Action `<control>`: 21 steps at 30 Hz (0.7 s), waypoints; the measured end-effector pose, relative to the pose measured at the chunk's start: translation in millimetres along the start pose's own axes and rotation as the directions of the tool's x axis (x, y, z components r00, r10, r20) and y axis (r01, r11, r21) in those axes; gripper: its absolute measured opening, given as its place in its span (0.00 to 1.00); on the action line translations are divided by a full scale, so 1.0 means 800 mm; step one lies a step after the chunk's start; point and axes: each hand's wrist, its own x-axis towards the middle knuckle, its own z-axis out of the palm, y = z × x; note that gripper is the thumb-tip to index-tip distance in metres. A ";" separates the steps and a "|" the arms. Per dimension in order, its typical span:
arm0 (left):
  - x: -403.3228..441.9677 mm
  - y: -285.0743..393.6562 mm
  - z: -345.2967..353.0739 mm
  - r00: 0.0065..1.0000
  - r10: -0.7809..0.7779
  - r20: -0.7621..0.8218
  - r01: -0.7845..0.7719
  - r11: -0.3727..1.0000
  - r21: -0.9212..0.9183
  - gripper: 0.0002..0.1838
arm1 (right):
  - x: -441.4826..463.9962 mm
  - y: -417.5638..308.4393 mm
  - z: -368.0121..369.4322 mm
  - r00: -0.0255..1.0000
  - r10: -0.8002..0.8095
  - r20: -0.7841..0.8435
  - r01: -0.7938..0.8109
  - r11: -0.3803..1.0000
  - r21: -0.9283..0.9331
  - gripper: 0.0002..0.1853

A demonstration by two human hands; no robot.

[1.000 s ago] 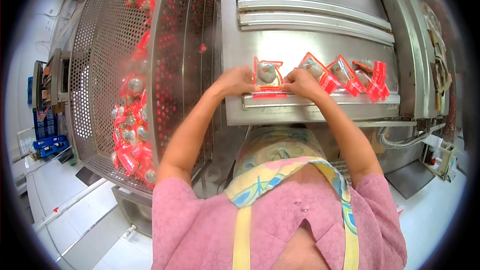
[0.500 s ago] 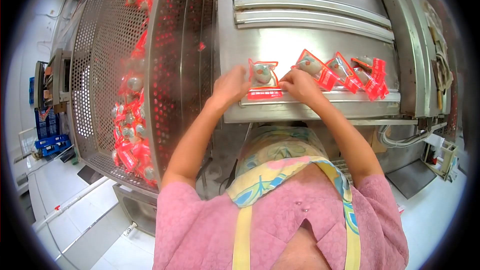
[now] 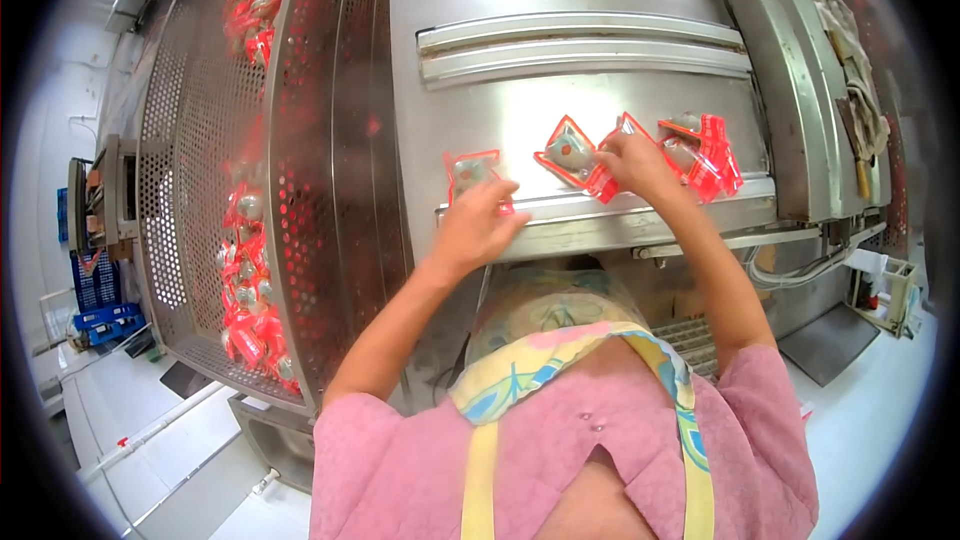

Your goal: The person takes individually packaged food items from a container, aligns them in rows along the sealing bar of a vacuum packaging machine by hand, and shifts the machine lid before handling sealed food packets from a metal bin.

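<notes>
Clear packets with red edges, each holding a greyish round item, lie in a row on a steel work surface (image 3: 480, 115). Over the lower edge of the leftmost packet (image 3: 472, 171) is my left hand (image 3: 480, 228), thumb and fingers apart. A second packet (image 3: 569, 148) lies tilted between my hands. My right hand (image 3: 640, 164) has its fingers curled down over a third packet (image 3: 627, 124), hiding most of it; the fingertips are partly hidden. To its right, several overlapping packets (image 3: 708, 162) lie in a pile.
A perforated metal bin (image 3: 200, 120) with many red packets (image 3: 250, 270) stands at my left. Raised metal bars (image 3: 590, 45) cross the surface beyond the packets. A metal housing (image 3: 790, 120) borders the right side, with a cloth (image 3: 850, 70) hanging there.
My left hand has moved from the leftmost packet's left side to its lower edge, fingers spreading. My right hand has left that packet's right side for the third packet. The view has shifted.
</notes>
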 end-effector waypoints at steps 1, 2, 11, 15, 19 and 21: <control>0.012 0.012 0.020 0.978 -0.208 0.032 0.210 0.963 -0.171 0.21 | 0.002 -0.009 -0.001 0.997 0.059 0.048 -0.058 0.998 -0.022 0.17; 0.025 0.019 0.039 0.944 -0.320 0.087 0.331 0.891 -0.310 0.20 | 0.004 -0.012 -0.003 0.988 0.119 0.096 -0.115 0.992 -0.047 0.18; 0.093 0.022 0.092 0.543 -0.556 0.630 0.791 0.085 -0.606 0.14 | 0.009 0.005 0.002 0.951 0.082 0.299 -0.124 0.984 0.126 0.15; 0.098 0.018 0.101 0.625 -0.576 0.526 0.741 0.228 -0.631 0.15 | 0.011 0.017 0.012 0.890 0.120 0.440 -0.345 0.807 0.478 0.12; 0.119 0.008 0.063 0.577 -0.573 0.583 0.817 0.389 -0.426 0.14 | 0.016 0.029 0.014 0.871 0.060 0.487 -0.370 0.732 0.571 0.13; 0.122 0.005 0.043 0.629 -0.571 0.528 0.760 0.594 -0.263 0.13 | 0.016 0.034 0.021 0.927 0.033 0.375 -0.237 0.824 0.514 0.14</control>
